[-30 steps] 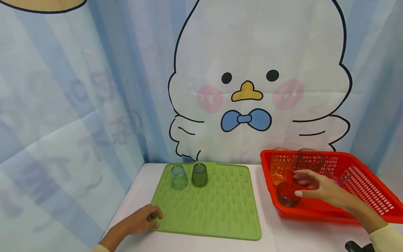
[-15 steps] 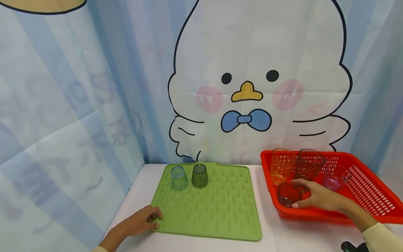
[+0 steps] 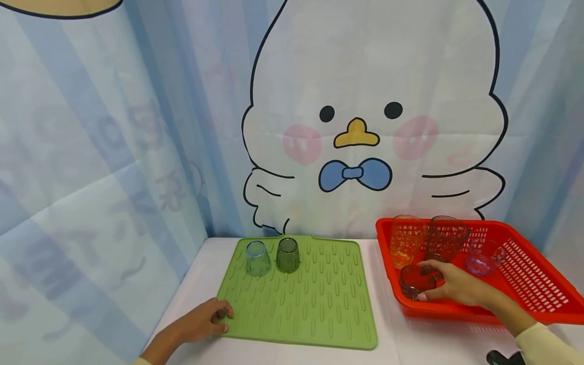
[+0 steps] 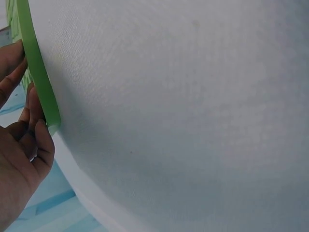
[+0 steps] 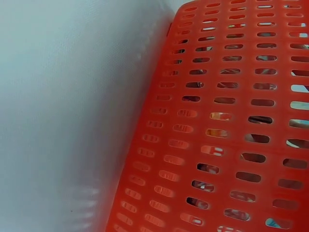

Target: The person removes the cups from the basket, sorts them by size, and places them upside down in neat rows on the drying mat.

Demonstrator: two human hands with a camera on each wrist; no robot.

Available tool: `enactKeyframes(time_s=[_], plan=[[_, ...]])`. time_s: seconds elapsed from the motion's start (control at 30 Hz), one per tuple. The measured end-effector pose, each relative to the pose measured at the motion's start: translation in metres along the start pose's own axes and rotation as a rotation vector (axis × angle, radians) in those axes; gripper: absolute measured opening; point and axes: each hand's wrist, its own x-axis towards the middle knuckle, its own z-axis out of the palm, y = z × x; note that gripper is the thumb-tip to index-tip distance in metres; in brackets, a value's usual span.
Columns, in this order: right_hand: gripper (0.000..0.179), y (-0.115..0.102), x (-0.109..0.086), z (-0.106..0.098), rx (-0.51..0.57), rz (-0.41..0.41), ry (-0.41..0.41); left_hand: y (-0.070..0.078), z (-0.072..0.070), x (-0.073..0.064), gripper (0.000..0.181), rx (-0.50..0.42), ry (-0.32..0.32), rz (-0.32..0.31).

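In the head view, my right hand [image 3: 458, 286] reaches into the red basket [image 3: 554, 299], thumb and fingers curled round a small dark clear glass [image 3: 409, 285] at its front left corner. Behind that glass stand a tall amber glass [image 3: 406, 243] and a tall dark glass [image 3: 447, 235]. My left hand [image 3: 201, 322] rests at the front left corner of the green mat [image 3: 319, 309], its fingers loosely bent. The left wrist view shows these fingers [image 4: 42, 145] against the mat's edge. Only the basket's slotted wall [image 5: 231, 111] and pale cloth show in the right wrist view; the right hand is hidden there.
A bluish glass [image 3: 258, 259] and a dark green-looking glass [image 3: 288, 256] stand on the mat's back left part. A small purple-tinted glass [image 3: 482, 257] sits deeper in the basket. A black object [image 3: 504, 358] lies at the front right. A printed curtain [image 3: 356, 76] hangs behind.
My right hand has come down and left onto the small dark glass, its fingers closing round it. The left hand stays at the mat's corner.
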Motion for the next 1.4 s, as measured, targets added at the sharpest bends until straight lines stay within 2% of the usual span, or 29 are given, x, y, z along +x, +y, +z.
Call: enactKeyframes(time_s=[0.37,0.5,0.67,0.93,1.23,1.4], plan=[[0.082,-0.002,0.000,0.001,-0.007,0.022,-0.001,-0.001,0.001,0.000,0.020,-0.003,0.009,-0.008],[0.079,-0.002,-0.002,0.001,0.004,-0.001,0.010,0.000,0.001,-0.001,0.019,-0.009,-0.002,-0.015],[0.077,-0.002,-0.005,-0.001,-0.002,-0.027,0.057,0.003,-0.001,-0.001,0.019,-0.010,-0.007,-0.005],[0.078,-0.012,-0.014,-0.009,-0.046,-0.015,0.141,0.000,-0.001,0.000,0.020,-0.013,0.003,0.013],[0.074,-0.015,-0.018,-0.010,-0.061,-0.012,0.198,-0.001,0.002,0.001,0.019,-0.032,0.034,0.027],[0.073,-0.018,-0.021,-0.010,-0.039,-0.036,0.276,0.001,0.003,0.001,0.017,-0.019,0.058,0.026]])
